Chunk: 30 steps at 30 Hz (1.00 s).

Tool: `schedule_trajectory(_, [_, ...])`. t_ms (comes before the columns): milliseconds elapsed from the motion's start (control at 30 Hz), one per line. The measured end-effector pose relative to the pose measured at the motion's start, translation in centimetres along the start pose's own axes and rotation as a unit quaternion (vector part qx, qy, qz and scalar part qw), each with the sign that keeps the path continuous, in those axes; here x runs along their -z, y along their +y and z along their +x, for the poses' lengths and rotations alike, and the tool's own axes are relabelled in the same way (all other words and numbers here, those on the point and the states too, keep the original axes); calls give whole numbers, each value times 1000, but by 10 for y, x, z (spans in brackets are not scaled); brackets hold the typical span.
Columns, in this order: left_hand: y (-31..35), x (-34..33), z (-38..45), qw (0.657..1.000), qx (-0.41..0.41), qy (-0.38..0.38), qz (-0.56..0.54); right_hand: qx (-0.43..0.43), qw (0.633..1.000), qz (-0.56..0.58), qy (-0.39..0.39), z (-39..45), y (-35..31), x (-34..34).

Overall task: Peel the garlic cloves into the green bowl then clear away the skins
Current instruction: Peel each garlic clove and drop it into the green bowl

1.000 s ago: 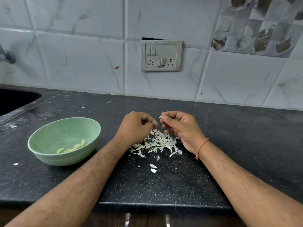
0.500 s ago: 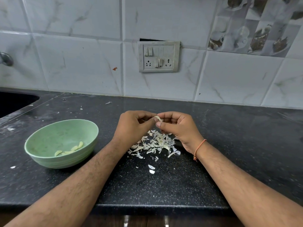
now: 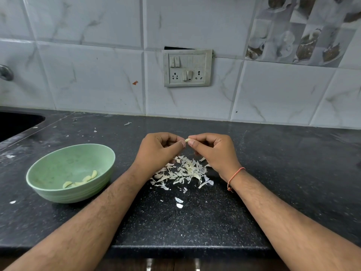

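both hands have closed in since a second ago, left hand [image 3: 160, 151] and right hand [image 3: 213, 151] pinching one small pale garlic clove [image 3: 187, 140] above the papery white skins [image 3: 183, 171] on the black speckled desk [image 3: 195, 222], could easily slip and miss the round green bowl [image 3: 58, 165]

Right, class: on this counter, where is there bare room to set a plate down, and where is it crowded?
Free: the black countertop right of the right hand, up to the tiled wall; also the strip between the green bowl and the wall, bar a few flecks. Crowded: the garlic skins under both hands, with the left hand over them.
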<state>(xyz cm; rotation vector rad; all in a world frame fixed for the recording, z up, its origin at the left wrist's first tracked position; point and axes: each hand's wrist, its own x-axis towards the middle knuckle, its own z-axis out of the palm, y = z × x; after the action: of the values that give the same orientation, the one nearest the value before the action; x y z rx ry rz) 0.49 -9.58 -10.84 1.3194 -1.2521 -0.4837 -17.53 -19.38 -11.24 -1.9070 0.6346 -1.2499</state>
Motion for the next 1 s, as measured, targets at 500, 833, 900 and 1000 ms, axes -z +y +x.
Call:
schedule_trajectory(500, [0,-2,-1,998,-1,-7,60,59,996,-61,-1,-3,-3,0])
schedule_trajectory(833, [0,1,-1,998,-21,-6,66,100,991,-93,2,-3,-6,2])
schedule_trajectory(900, [1,3,-1,998,-23,-12,50,88,993,-81,-2,-2,-6,3])
schedule_trajectory(1000, [3,5,0,999,-22,-21,18,59,997,-43,-12,0,-6,4])
